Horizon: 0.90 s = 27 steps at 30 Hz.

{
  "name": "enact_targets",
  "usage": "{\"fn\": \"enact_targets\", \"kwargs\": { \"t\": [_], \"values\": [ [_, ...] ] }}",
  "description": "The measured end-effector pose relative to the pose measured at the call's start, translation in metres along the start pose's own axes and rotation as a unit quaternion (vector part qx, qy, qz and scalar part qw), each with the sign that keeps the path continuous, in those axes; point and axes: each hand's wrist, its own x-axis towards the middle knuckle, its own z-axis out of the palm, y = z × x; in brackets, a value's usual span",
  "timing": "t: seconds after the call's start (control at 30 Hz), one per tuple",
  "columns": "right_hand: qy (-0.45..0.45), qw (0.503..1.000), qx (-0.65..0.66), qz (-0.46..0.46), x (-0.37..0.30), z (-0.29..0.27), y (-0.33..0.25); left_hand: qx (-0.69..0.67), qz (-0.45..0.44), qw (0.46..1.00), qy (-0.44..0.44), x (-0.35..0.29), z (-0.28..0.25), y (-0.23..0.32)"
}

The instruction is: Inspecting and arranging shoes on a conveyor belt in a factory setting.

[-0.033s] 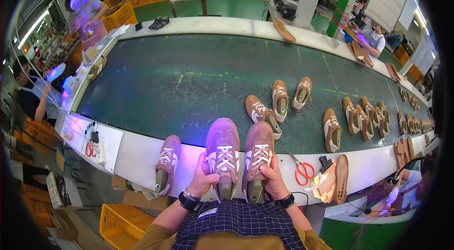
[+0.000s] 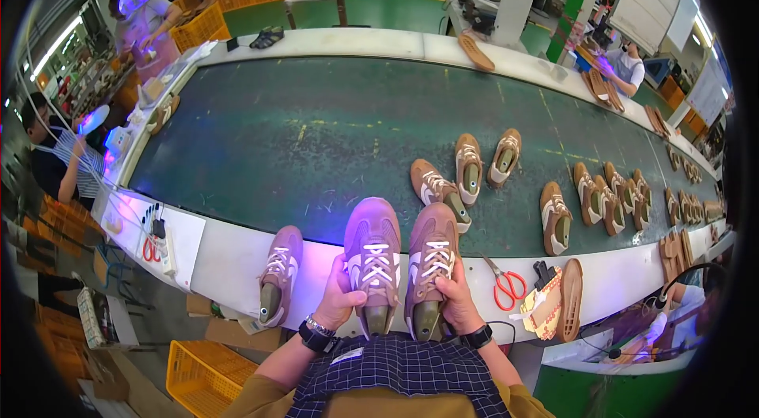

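Note:
Two brown sneakers with white laces are held upright side by side, toes pointing away from me, an olive shoe last inside each. My left hand grips the left sneaker by its side, thumb at the lower laces. The right sneaker is gripped the same way by my right hand. Purple light falls on the left one. Just left of my hands, a third brown sneaker with a last in it lies on the white table edge. The undersides of the held shoes are hidden.
Several lasted sneakers stand on the dark green conveyor belt, mostly toward the right. Red-handled scissors, a patterned pouch and a brown sole lie right of me. An orange crate sits below left. Other people work around the line.

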Motion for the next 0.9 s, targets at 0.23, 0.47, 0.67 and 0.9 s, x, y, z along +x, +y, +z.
{"fn": "enact_targets", "kwargs": {
  "t": [0.23,0.47,0.67,0.9],
  "values": [
    [-0.025,0.999,0.03,-0.018,-0.008,0.009,-0.017,-0.069,-0.047,0.995,-0.053,0.005,0.002,0.012],
    [-0.143,0.97,0.17,0.103,-0.003,-0.03,-0.025,-0.081,-0.124,0.983,-0.107,0.005,-0.022,0.015],
    [-0.216,0.96,0.043,0.173,0.007,-0.046,-0.016,-0.081,-0.148,0.98,-0.104,0.006,-0.026,0.006],
    [-0.218,0.935,0.194,0.203,0.011,-0.046,0.005,-0.146,-0.168,0.97,-0.098,0.005,-0.036,-0.015]
  ]
}}
